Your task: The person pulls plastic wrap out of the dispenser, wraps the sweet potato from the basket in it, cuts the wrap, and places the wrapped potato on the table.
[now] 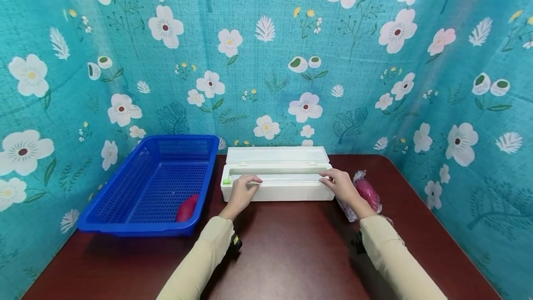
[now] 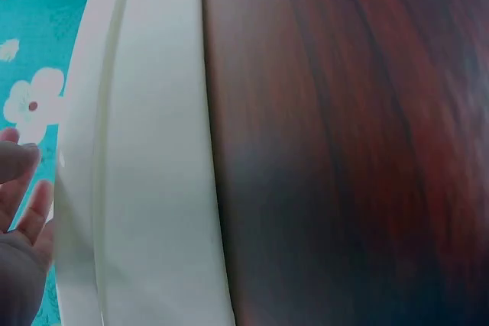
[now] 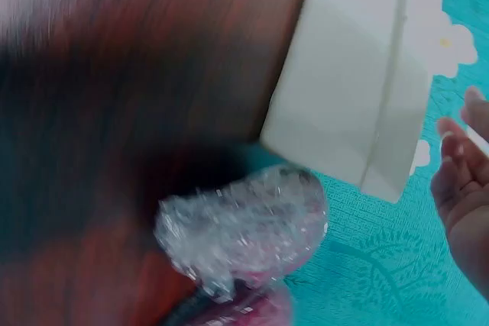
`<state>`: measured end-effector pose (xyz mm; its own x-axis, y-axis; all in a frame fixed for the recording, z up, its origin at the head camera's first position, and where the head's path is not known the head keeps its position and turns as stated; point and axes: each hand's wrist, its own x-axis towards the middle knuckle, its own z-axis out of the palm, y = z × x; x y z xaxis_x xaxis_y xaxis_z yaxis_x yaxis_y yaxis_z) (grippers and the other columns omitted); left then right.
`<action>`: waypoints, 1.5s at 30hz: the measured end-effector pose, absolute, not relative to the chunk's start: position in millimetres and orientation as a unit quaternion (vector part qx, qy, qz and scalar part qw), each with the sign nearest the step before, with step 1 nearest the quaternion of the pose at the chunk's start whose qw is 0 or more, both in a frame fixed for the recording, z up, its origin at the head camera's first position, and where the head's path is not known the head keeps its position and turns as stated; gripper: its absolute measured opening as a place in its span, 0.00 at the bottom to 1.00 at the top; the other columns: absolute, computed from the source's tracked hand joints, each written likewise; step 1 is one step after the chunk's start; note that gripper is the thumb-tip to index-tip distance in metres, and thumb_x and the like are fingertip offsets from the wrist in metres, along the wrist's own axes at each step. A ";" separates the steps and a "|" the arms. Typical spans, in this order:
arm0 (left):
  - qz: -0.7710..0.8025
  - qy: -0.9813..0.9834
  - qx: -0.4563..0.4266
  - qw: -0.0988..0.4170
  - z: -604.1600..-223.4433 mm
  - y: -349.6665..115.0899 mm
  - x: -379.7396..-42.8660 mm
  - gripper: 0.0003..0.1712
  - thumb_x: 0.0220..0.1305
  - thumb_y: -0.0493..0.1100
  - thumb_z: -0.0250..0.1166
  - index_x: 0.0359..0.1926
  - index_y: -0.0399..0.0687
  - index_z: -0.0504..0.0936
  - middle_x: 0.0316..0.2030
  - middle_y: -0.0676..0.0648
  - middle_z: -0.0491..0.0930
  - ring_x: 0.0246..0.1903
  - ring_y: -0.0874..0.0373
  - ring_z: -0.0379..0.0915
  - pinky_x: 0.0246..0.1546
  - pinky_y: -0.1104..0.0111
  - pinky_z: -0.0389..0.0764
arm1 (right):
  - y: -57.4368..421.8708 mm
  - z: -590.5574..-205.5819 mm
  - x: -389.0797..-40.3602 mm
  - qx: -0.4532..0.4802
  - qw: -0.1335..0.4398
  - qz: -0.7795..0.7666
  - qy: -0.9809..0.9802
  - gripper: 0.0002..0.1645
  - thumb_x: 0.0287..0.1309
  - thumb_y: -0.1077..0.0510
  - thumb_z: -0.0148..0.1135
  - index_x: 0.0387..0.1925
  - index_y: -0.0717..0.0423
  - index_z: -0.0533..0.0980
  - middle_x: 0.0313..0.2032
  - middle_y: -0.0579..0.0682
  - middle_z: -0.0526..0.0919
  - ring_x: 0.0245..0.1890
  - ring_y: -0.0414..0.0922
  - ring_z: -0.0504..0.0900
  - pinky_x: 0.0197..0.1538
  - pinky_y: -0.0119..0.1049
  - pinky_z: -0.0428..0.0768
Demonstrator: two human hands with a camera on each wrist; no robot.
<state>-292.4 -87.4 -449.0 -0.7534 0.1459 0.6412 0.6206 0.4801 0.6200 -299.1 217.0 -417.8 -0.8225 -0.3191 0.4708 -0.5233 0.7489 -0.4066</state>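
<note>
A long white box (image 1: pixel 278 192), which looks like a cling film dispenser, stands on the table with its lid (image 1: pixel 276 155) raised at the back. A whitish strip (image 1: pixel 287 178) lies along its opening. My left hand (image 1: pixel 243 193) is over the front edge near the left end, thumb and fingers bent toward each other. At the right end my right hand (image 1: pixel 342 185) reaches over the opening, thumb and forefinger close together. Whether either hand pinches clear film cannot be seen. In the wrist views, the left hand (image 2: pixel 23 227) and right hand (image 3: pixel 466 188) show only partly.
A blue plastic basket (image 1: pixel 143 230) stands at the left with a red object (image 1: pixel 187 208) inside. Right of the box lies a reddish-pink item (image 1: pixel 367 192) in clear wrap (image 3: pixel 237 227). A teal floral curtain (image 1: pixel 266 82) hangs behind the dark wooden table (image 1: pixel 300 253).
</note>
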 end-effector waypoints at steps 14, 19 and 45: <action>-0.272 -0.888 -0.273 0.253 -506.4 -121.3 -352.3 0.19 0.68 0.46 0.47 0.36 0.41 0.82 0.33 0.47 0.79 0.38 0.55 0.72 0.44 0.67 0.69 | 214.8 -417.6 -312.1 0.214 0.074 0.183 -0.957 0.05 0.53 0.68 0.58 0.30 0.64 0.80 0.24 0.52 0.76 0.25 0.45 0.69 0.29 0.36 0.70; -0.255 -0.919 -0.244 0.176 -448.6 -114.5 -311.8 0.10 0.62 0.32 0.54 0.34 0.34 0.82 0.33 0.41 0.80 0.38 0.50 0.75 0.42 0.62 0.73 | 214.4 -416.1 -313.7 0.193 0.056 0.188 -0.961 0.06 0.54 0.68 0.57 0.30 0.64 0.80 0.23 0.52 0.76 0.25 0.46 0.69 0.28 0.36 0.69; -0.250 -0.936 -0.135 0.209 -431.9 -106.8 -308.8 0.06 0.57 0.33 0.59 0.25 0.35 0.79 0.24 0.41 0.78 0.30 0.48 0.75 0.32 0.62 0.76 | 200.8 -417.6 -313.1 0.109 0.126 0.157 -0.973 0.08 0.56 0.66 0.55 0.30 0.70 0.76 0.24 0.57 0.71 0.26 0.48 0.73 0.28 0.40 0.74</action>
